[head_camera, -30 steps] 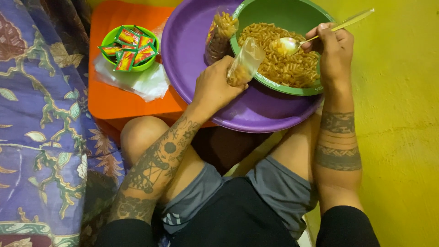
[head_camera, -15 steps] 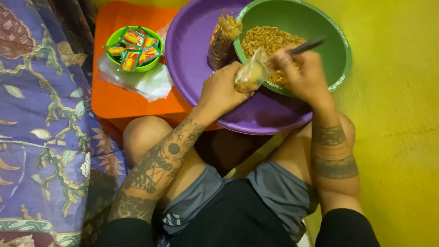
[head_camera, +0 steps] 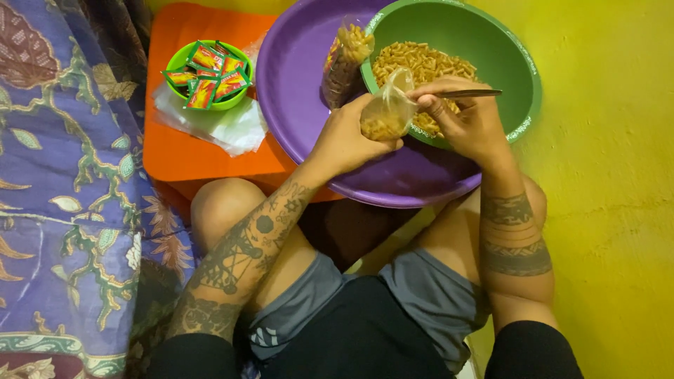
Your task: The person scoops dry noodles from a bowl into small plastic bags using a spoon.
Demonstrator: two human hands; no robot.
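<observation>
My left hand [head_camera: 349, 137] grips a small clear plastic bag [head_camera: 385, 116] partly filled with orange-brown snack pieces, held over the near rim of the purple tray [head_camera: 295, 84]. My right hand [head_camera: 460, 121] holds a spoon [head_camera: 469, 92] with its bowl end at the bag's mouth. Behind both hands stands a green bowl [head_camera: 491, 42] full of the same snack pieces [head_camera: 421, 67]. One filled bag [head_camera: 344, 60] leans upright on the tray against the bowl.
An orange stool or low table [head_camera: 189, 151] holds a small green bowl [head_camera: 207, 76] of red and green sachets and a pile of clear plastic bags [head_camera: 217, 126]. A patterned purple cloth [head_camera: 63, 196] hangs left. The floor [head_camera: 611, 210] is yellow. My knees lie below the tray.
My right hand brought the spoon from the green bowl over to the mouth of the small bag. My left hand has tilted the bag toward it.
</observation>
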